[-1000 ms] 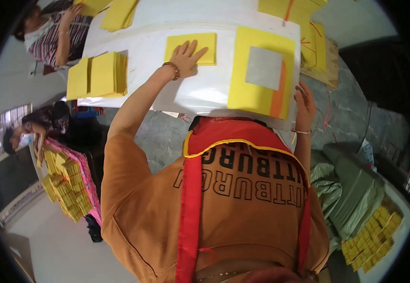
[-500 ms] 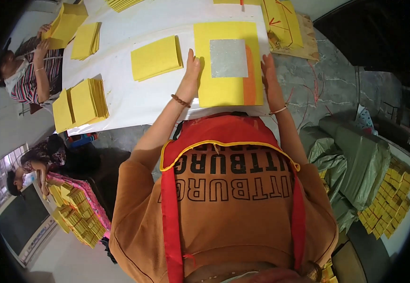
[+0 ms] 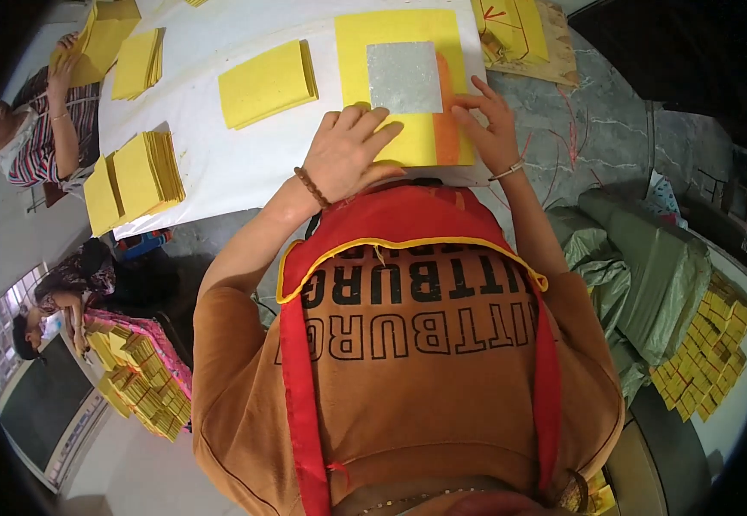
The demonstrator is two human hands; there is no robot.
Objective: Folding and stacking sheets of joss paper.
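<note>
A stack of yellow paper sheets lies near the table's right end. Its top sheet bears a silver square and an orange strip along the square's right side. My left hand rests over the sheet's lower left part, fingers spread, the tips close to the silver square's lower corner. At the right edge, my right hand reaches over the orange strip with thumb and fingers apart. Neither hand visibly grips anything. A folded yellow paper bundle lies to the left of the stack.
More yellow bundles lie on the white-covered table. A person in a striped top handles yellow paper at the far left; another person bends over stacked bundles lower left. A wooden board with tied yellow packs stands beyond the right edge.
My left hand has moved from beside the stack onto its lower left part. The right hand has bent inward over the right edge. The whole view has shifted slightly.
</note>
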